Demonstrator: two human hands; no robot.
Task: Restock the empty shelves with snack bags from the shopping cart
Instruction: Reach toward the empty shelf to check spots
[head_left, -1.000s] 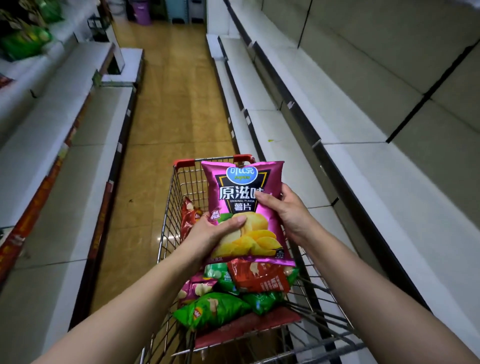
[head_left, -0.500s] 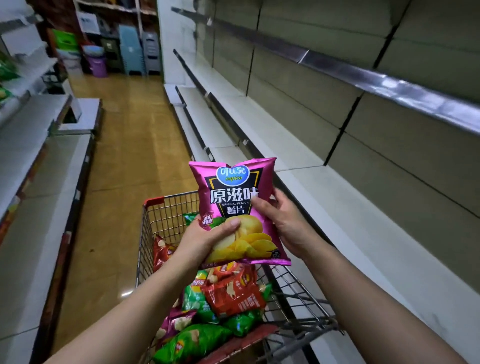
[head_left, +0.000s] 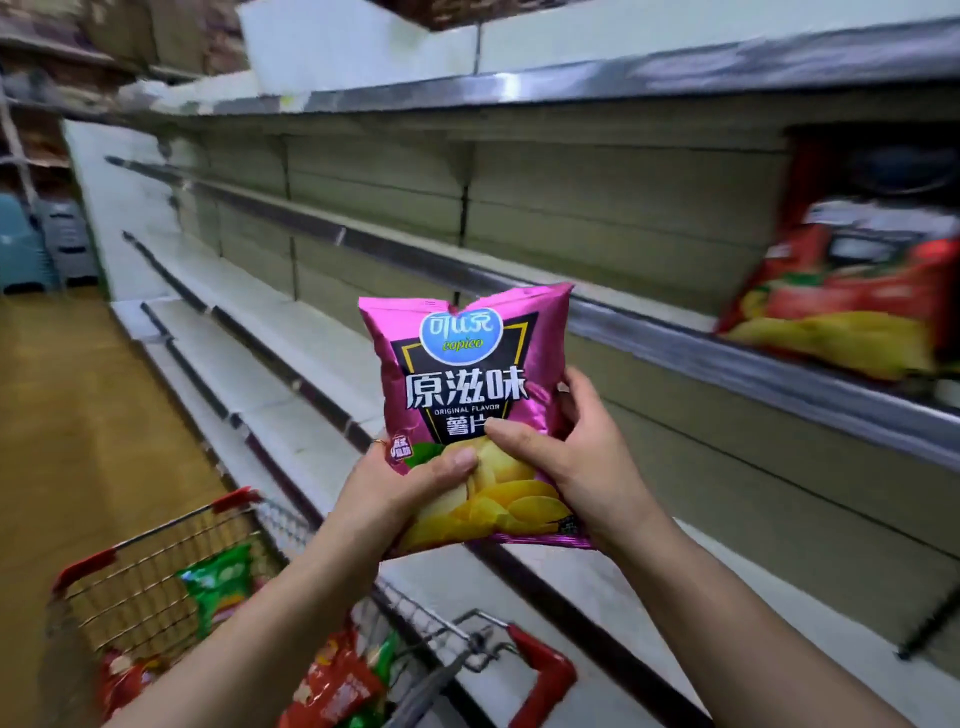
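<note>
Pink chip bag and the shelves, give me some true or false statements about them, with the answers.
1. The left hand and the right hand both hold the pink chip bag. True.
2. The pink chip bag lies in the cart. False: it is held up, out of the cart.
3. A red bag sits on the shelf at the right. True.
4. The cart is empty. False: a green bag and others lie in it.

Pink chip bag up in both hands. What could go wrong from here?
1. The left hand and right hand pinch the pink bag low down; squeezing could crush its contents.
2. The red bag sits near the shelf edge; setting this one beside it might nudge it off.
</note>
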